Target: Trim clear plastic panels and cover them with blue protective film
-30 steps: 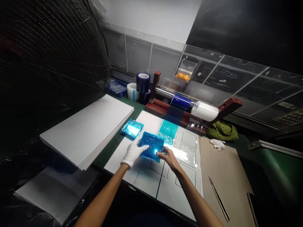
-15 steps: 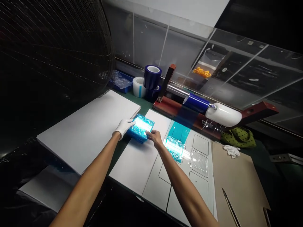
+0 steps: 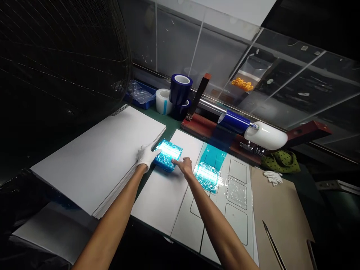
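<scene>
My left hand (image 3: 146, 155), in a white glove, rests against the left edge of a stack of blue film-wrapped pieces (image 3: 168, 153) lying on a white board (image 3: 163, 187). My bare right hand (image 3: 184, 165) touches the stack's near right corner with its index finger stretched out and the other fingers curled. A second blue-wrapped piece (image 3: 207, 175) lies just right of that hand, under a strip of blue film (image 3: 215, 152) pulled down from a roll (image 3: 234, 122) on a red holder.
A pile of white sheets (image 3: 95, 161) lies to the left. Tape rolls (image 3: 177, 93) stand at the back by a clear partition. Clear trays (image 3: 236, 193) sit in board cutouts. A brown cardboard sheet (image 3: 281, 210) with a thin blade (image 3: 271, 243) lies at right, near a green cloth (image 3: 277, 161).
Both hands carried a blue-wrapped piece from the board's middle to the far left and set it on the stack there. Now they press at its edges.
</scene>
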Demonstrator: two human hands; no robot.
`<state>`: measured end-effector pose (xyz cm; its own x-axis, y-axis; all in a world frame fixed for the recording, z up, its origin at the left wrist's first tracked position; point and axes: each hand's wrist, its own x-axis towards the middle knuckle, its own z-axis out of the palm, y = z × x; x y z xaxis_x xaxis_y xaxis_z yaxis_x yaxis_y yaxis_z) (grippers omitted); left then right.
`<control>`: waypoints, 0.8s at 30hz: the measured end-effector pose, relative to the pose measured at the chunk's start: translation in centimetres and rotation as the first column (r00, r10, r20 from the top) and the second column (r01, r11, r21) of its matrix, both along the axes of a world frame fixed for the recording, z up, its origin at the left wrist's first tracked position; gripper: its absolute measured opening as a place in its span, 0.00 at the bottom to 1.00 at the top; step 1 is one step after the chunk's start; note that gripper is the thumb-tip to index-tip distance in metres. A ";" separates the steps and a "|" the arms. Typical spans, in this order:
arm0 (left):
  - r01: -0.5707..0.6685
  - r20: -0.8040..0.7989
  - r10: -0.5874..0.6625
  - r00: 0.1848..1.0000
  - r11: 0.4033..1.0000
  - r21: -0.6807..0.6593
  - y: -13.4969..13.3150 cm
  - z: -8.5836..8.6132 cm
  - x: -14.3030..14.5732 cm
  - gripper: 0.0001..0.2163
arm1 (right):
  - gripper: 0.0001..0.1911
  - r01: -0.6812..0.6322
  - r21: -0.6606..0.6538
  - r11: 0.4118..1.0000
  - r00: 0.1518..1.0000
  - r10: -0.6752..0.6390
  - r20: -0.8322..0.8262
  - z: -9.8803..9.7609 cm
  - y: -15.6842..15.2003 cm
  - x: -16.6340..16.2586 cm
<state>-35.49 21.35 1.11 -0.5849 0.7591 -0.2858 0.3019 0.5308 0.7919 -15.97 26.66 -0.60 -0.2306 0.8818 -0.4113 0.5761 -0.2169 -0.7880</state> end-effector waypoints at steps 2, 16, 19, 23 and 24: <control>-0.050 -0.132 0.042 0.990 0.997 -0.052 0.1 0.6 0.0 0.36 | 0.44 0.051 -0.041 0.998 0.993 -0.047 0.109 0.4 0.1 -0.1; -0.029 -0.484 -0.016 0.875 0.996 -0.086 -12.1 2.1 13.4 0.41 | 0.15 0.207 0.331 0.921 0.864 -0.331 0.379 3.2 -8.8 23.3; 0.094 -0.346 -0.186 0.920 0.960 -0.265 -16.4 -1.2 19.2 0.38 | 0.12 0.338 0.340 0.878 0.714 -0.474 0.515 3.1 -11.4 34.1; 0.323 -0.315 -0.402 0.860 0.905 -0.275 -18.6 -3.6 24.9 0.38 | 0.10 0.403 0.292 0.868 0.599 -0.491 0.633 2.4 -13.4 43.0; 0.363 -0.331 -0.439 0.835 0.893 -0.267 -18.4 -3.7 26.0 0.38 | 0.09 0.388 0.275 0.880 0.605 -0.468 0.644 2.1 -13.6 44.2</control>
